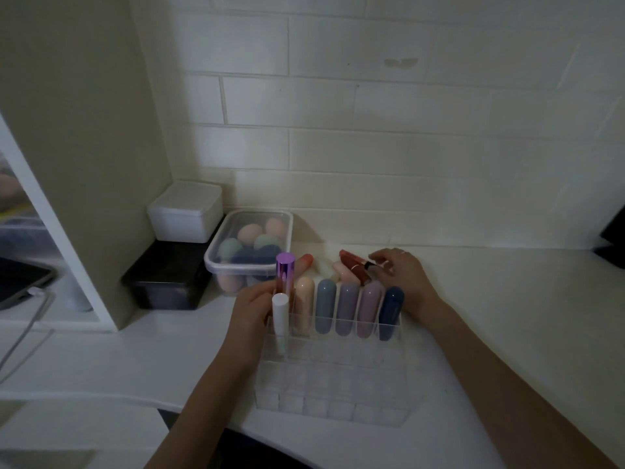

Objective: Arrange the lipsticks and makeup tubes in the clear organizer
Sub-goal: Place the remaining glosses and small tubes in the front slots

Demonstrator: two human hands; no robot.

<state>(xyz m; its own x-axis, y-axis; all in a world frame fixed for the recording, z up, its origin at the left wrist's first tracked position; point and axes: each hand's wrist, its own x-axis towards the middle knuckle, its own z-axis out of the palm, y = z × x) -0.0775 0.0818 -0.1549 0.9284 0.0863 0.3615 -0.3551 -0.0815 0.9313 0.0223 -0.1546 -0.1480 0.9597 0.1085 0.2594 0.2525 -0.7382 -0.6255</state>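
A clear organizer (331,387) with a grid of small cells stands on the white counter in front of me. Its back row holds several upright rounded tubes: peach (303,304), grey-blue (325,304), two lilac, and navy (390,311). A white tube (280,319) stands in the left cell of the row in front. My left hand (252,314) grips a purple-capped tube (285,274) at the back left corner. Behind the organizer my right hand (400,275) closes on a red lip gloss tube (355,265) lying among loose pink and orange tubes.
A clear lidded box of makeup sponges (250,245) sits behind the organizer on the left. Further left a white box (185,211) rests on a black box (169,282). A tiled wall rises behind. A cabinet panel and a cable are at the far left.
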